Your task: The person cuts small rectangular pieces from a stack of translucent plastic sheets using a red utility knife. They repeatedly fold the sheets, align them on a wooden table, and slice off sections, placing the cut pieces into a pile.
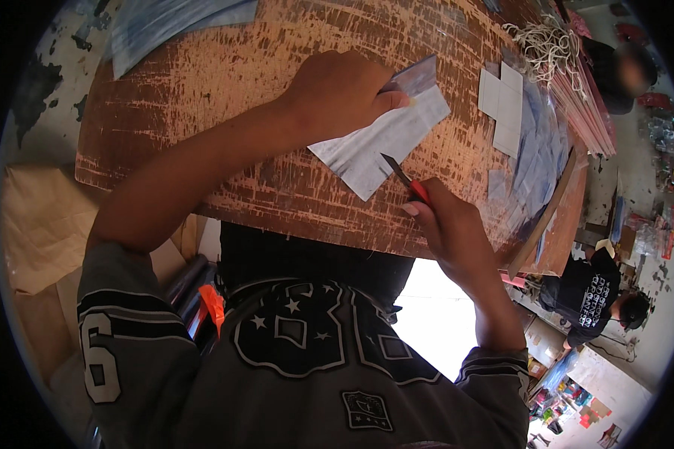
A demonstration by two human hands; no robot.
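Observation:
A pale grey-white sheet (pixel 386 142), looking like a folded or stacked piece of film or paper, lies at a slant on the scratched wooden table (pixel 262 172). My left hand (pixel 337 93) reaches over its upper left side and grips it, thumb pressed on top and the other fingers mostly hidden. In my right hand (pixel 457 224) is a craft knife (pixel 419 190) with a red handle and a dark blade. The blade's tip points up and left, over or just at the sheet's lower right edge; I cannot tell whether it touches.
Bluish clear plastic sheets (pixel 535 142) and white card pieces (pixel 502 105) lie at the table's right, beside a bundle of pink sticks with white cords (pixel 569 75). More bluish sheets (pixel 183 26) rest at the far left. Another person (pixel 591 295) is at the lower right.

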